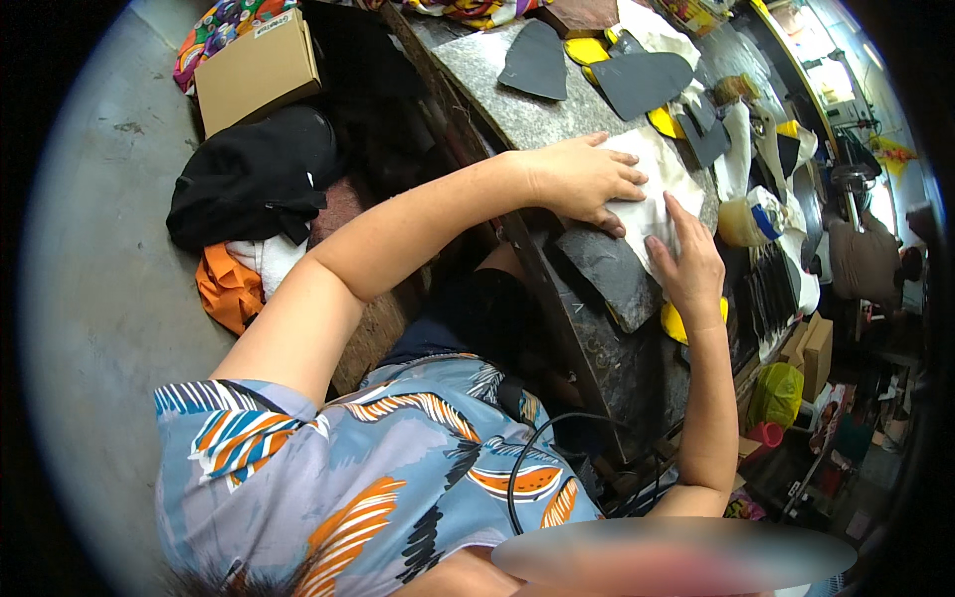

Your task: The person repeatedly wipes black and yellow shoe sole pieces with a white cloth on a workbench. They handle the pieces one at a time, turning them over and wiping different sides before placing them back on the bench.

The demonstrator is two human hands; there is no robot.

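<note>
Mostly the bench (pixel 557 109) is filling the view, a grey slab running away from the person, and everything else is lying on or beside it. At its near end a white sheet (pixel 652 194) is being pressed flat over a dark cut piece (pixel 607 274). The left hand (pixel 582 179) is lying open, palm down, on the sheet's far edge, gripping nothing. The right hand (pixel 691 264) is resting flat too, fingers together, on the sheet's near side. Judging by this, the smoothing is under way but not finished: the sheet is looking creased. Farther up the bench, more dark pieces (pixel 537 60) and yellow ones (pixel 585 50) are waiting uncovered.
</note>
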